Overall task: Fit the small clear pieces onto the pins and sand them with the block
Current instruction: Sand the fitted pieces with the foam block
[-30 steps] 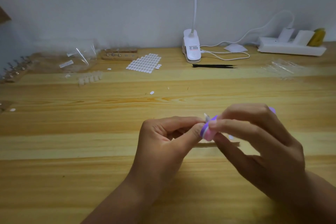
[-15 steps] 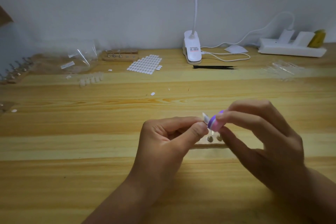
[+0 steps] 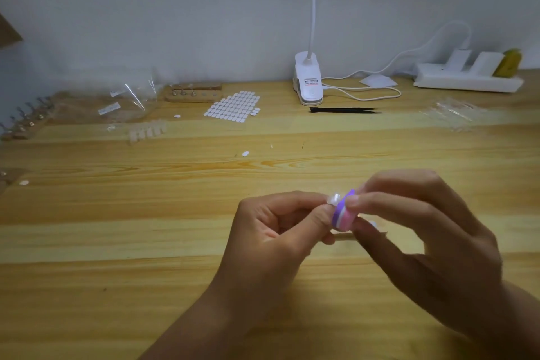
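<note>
My left hand (image 3: pixel 277 231) pinches a small clear piece (image 3: pixel 334 199) between thumb and forefinger, low in the middle of the wooden table (image 3: pixel 146 213). My right hand (image 3: pixel 420 240) grips a purple and pink sanding block (image 3: pixel 343 212) whose purple face lies against the clear piece. Under my hands a wooden pin strip (image 3: pixel 362 235) is mostly hidden. A row of clear pieces (image 3: pixel 147 131) lies at the far left.
A wooden pin holder (image 3: pixel 193 93), a sheet of white oval stickers (image 3: pixel 233 107), plastic bags (image 3: pixel 128 99), black tweezers (image 3: pixel 343 110), a clip lamp (image 3: pixel 308 82) and a power strip (image 3: pixel 467 82) line the back. Another pin rack (image 3: pixel 26 121) sits at the left edge.
The sanding block has slid up and then back down against the clear piece. My left hand has stayed nearly still.
</note>
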Tool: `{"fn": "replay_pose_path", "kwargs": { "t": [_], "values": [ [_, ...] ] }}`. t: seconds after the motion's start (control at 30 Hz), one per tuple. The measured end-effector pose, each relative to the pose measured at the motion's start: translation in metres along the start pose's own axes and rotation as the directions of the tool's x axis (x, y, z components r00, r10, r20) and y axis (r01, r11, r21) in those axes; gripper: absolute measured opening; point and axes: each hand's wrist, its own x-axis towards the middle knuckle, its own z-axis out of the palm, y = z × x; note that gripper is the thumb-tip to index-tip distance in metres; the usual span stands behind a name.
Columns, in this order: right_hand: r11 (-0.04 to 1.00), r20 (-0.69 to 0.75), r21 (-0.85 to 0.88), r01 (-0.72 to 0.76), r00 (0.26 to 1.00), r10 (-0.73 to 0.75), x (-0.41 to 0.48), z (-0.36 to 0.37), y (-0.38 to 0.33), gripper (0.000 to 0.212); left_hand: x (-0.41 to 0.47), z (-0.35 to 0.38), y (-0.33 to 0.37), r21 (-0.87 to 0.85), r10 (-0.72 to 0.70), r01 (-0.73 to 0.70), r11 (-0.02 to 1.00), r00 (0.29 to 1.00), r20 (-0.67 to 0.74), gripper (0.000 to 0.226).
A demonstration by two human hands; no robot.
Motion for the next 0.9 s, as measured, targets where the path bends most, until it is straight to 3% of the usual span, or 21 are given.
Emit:
{"fn": "replay_pose_path", "kwargs": {
  "t": [0.2,0.33,0.43,0.53,0.7,0.9],
  "values": [
    [0.998,0.007,-0.05,-0.03,1.0,0.03,0.002,-0.004,0.012,0.029,-0.001,0.0,0.002,-0.006,0.01,-0.01,1.0,1.0,0.002,0.013],
    [0.996,0.066,-0.083,0.037,0.997,-0.031,-0.001,-0.004,0.007,0.024,-0.002,0.0,0.003,0.012,0.03,-0.03,0.999,0.999,0.021,0.012],
    [0.992,0.036,-0.123,-0.013,0.999,0.017,0.003,-0.005,0.012,0.022,-0.001,-0.004,0.002,0.072,-0.006,0.006,0.997,1.0,-0.001,0.013],
    [0.998,0.029,-0.057,0.009,1.0,-0.008,0.003,-0.005,0.005,0.021,-0.001,-0.003,0.002,0.09,0.001,-0.005,0.996,0.999,0.048,0.013],
    [0.986,0.069,-0.162,0.031,0.997,-0.02,0.0,-0.006,0.014,0.024,0.001,-0.003,0.002,0.088,0.0,-0.009,0.996,0.995,0.1,0.022],
    [0.991,0.045,-0.12,0.057,0.998,-0.052,-0.003,-0.002,0.005,0.029,0.001,-0.001,0.001,0.117,0.006,-0.026,0.993,0.986,0.165,0.027]
  ]
}}
